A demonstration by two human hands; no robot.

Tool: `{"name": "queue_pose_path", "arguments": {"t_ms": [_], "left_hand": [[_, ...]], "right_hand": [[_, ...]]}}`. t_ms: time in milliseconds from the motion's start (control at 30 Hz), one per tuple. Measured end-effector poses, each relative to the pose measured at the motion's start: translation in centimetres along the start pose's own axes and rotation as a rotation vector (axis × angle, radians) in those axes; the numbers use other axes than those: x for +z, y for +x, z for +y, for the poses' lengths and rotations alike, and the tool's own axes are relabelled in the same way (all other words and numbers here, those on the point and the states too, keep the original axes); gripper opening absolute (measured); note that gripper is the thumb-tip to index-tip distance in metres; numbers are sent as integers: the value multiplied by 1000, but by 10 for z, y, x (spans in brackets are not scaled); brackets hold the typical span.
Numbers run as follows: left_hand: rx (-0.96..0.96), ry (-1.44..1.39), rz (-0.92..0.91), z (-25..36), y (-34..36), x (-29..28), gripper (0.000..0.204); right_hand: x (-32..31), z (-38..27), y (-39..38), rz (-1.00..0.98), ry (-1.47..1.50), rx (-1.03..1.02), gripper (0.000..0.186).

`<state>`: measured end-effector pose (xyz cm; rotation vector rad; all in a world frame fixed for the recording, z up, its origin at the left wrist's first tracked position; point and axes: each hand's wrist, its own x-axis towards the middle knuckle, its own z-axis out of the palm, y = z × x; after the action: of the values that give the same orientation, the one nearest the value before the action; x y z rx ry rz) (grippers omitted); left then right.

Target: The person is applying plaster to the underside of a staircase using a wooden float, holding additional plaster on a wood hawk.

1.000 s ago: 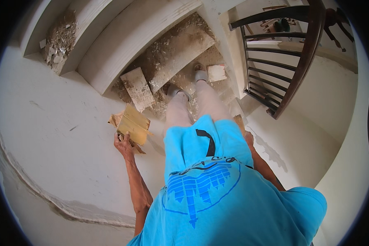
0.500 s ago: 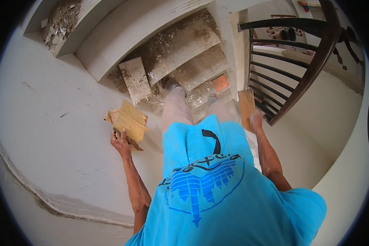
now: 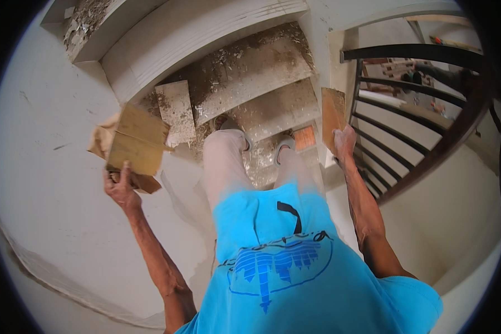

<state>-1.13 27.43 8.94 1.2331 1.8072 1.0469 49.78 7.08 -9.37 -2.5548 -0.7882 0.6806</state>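
A head-worn fisheye looked down over the near blue shirt [image 3: 284, 289] toward far steps [image 3: 281, 108], with railing [image 3: 412, 54] at right.

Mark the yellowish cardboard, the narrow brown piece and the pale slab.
Yellowish cardboard [image 3: 138, 139], head view: its broad face.
Narrow brown piece [image 3: 332, 116], head view: its face.
Pale slab [image 3: 175, 111], head view: its speckled middle.

Dusty steps [image 3: 286, 106] bear debris [image 3: 217, 69], a pale slab [image 3: 176, 108]

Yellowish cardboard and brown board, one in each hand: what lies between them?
Between the cardboard and the board, the head view shows, from left to right, a pale slab, both feet and an orange patch, on littered stairs.
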Motion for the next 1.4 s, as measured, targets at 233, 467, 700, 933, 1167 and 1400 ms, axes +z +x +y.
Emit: {"name": "queue_pose_path", "arguments": {"t_ms": [233,467,700,933,1167,1400], "left_hand": [[44,-366,5,-52,-49,132,31],[-72,-85,-271,-115,-128,257,30],[132,185,-651,-167,-153,300,38],[254,496,-778,-159,-156,320,34],[208,509,-811,-165,-150,322,32],[192,550,-840,-165,-142,321,31]], "right_hand": [[103,72,87,84,-64,-53,33],[108,62,135,129,-182,-63,27],[134,37,171,101,-297,-52,20],[162,7,174,89,-336,-181,21],[185,-37,137,-8,-205,-296,22],[145,2,159,168,-298,-165,22]]}}
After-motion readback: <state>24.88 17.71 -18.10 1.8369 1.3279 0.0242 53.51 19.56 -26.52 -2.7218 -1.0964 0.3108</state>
